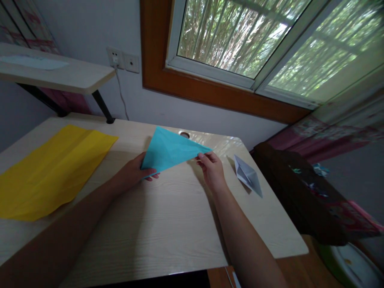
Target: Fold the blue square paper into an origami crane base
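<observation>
A cyan sheet of paper (169, 150), folded into a triangle, is held just above the pale wooden table (168, 224). My left hand (133, 173) grips its lower left corner, with the fingers under the paper. My right hand (211, 168) pinches the right tip between thumb and fingers. The paper's top corner points away from me toward the wall.
A large yellow paper sheet (51, 170) lies flat on the table's left side. A folded white paper shape (247, 175) lies near the right edge. A cable hole (184, 135) sits at the table's back. A raised shelf (57, 74) stands at the left, a dark chair (300, 192) to the right.
</observation>
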The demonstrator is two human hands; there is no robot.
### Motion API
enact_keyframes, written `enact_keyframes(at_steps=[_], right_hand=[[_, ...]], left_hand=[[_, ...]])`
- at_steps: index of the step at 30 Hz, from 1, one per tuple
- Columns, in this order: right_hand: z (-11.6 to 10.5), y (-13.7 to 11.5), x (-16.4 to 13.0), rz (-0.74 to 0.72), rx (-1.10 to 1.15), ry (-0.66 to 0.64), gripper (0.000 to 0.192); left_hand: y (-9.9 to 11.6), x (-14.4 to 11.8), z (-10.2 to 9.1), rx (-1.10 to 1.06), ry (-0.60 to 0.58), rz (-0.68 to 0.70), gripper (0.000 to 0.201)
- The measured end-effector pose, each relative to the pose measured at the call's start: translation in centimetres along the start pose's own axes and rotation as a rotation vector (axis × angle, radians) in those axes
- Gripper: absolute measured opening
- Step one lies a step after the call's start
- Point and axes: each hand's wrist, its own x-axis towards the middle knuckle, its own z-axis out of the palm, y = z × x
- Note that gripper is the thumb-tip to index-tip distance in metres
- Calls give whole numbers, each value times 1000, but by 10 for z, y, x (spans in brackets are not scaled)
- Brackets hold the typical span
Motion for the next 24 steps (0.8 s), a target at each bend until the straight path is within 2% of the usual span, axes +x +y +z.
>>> enact_keyframes(at_steps=[7, 12, 17, 24], right_hand=[[-1, -4, 0, -30, 110, 19, 15], [-2, -9, 0, -72, 76, 68, 19], [-4, -10, 4, -106, 65, 110, 22], [-10, -7, 8, -168, 58, 169, 23]], left_hand=[[2, -1, 3, 109, -3, 10, 51], [0, -1, 2, 80, -2, 41, 55], [-2, 0, 0, 50, -8, 15, 59], [1, 0, 0, 35, -60, 27, 59]])
